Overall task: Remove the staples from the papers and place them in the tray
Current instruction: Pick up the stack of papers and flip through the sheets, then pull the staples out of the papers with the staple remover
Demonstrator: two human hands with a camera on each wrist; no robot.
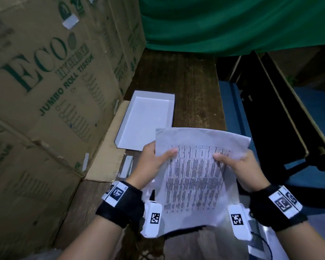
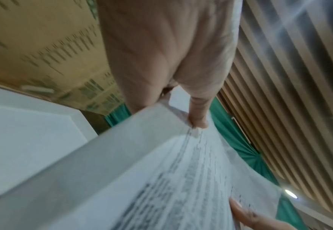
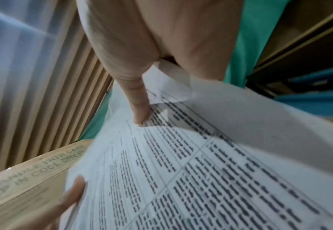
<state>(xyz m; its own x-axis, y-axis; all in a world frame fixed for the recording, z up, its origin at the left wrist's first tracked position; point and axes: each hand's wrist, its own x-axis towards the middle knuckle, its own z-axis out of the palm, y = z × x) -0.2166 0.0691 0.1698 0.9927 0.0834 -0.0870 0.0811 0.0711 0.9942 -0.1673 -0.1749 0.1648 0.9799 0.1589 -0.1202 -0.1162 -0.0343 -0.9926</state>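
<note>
I hold a set of printed papers (image 1: 195, 177) up in front of me with both hands. My left hand (image 1: 154, 162) pinches the left edge, thumb on the printed face. My right hand (image 1: 240, 166) pinches the right edge the same way. In the left wrist view the thumb presses the papers (image 2: 161, 171); in the right wrist view my thumb lies on the table print of the papers (image 3: 210, 171). The white tray (image 1: 148, 119) lies on the wooden table beyond the papers, with nothing visible in it. No staple is visible.
Large cardboard boxes (image 1: 45, 91) stand along the left. A green cloth (image 1: 233, 21) hangs at the back. A small white object (image 1: 127, 166) lies on a cardboard flap by my left hand. Blue chairs (image 1: 270, 137) stand right of the table (image 1: 186, 81).
</note>
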